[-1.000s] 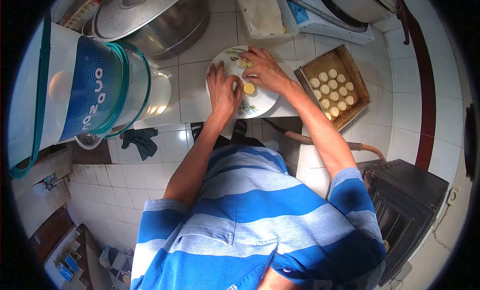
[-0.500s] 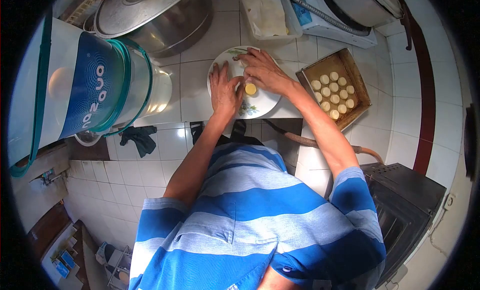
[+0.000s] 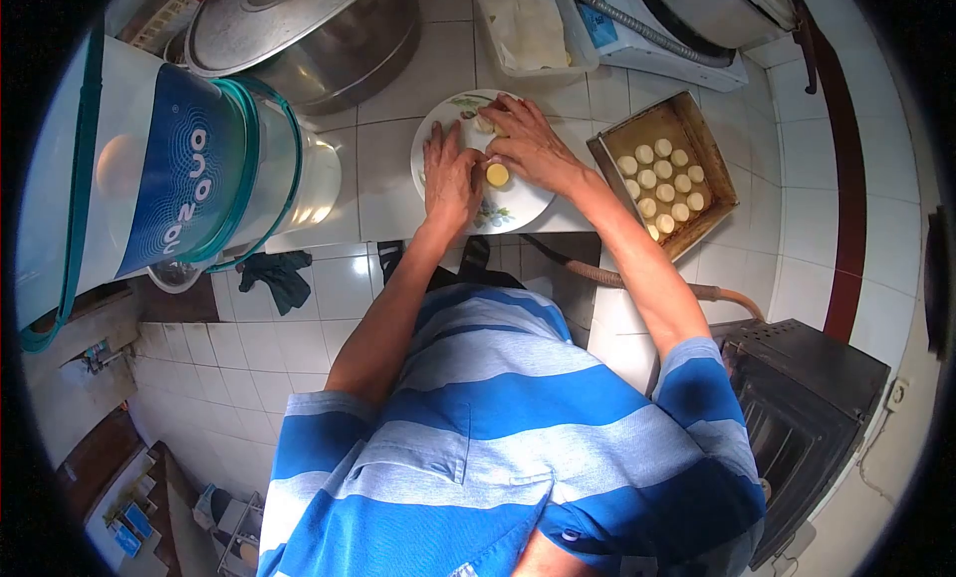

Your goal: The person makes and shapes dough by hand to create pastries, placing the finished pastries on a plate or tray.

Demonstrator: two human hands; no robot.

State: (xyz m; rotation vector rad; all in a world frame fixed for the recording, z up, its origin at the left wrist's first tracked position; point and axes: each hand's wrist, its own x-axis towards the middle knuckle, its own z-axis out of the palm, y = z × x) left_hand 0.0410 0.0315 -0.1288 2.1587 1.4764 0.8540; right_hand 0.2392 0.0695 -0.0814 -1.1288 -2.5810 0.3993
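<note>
A white plate [image 3: 528,201] with a floral pattern lies on the tiled counter before me. Over its left half is my left hand [image 3: 453,184], some fingers stretched out, thumb and forefinger closed together near the plate's middle. Opposite it, my right hand [image 3: 538,149] comes in from the right, outer fingers spread forward and thumb side meeting the left. What is pinched between them is too small to make out. Just below the meeting fingertips sits a small round yellow piece [image 3: 497,175]. Pale dough-like bits [image 3: 486,125] partly show beyond the right fingers.
At right stands a square metal baking pan [image 3: 719,207] with several small round pale pieces in rows. A plastic tub [image 3: 588,64] stands behind the plate. To the left are a large lidded pot [image 3: 344,54] and a blue-labelled bucket [image 3: 184,169]. An oven [image 3: 812,378] is at lower right.
Both hands have shifted slightly over the plate. The left forefinger and thumb have drawn in closer together. The yellow piece stays in nearly the same spot.
</note>
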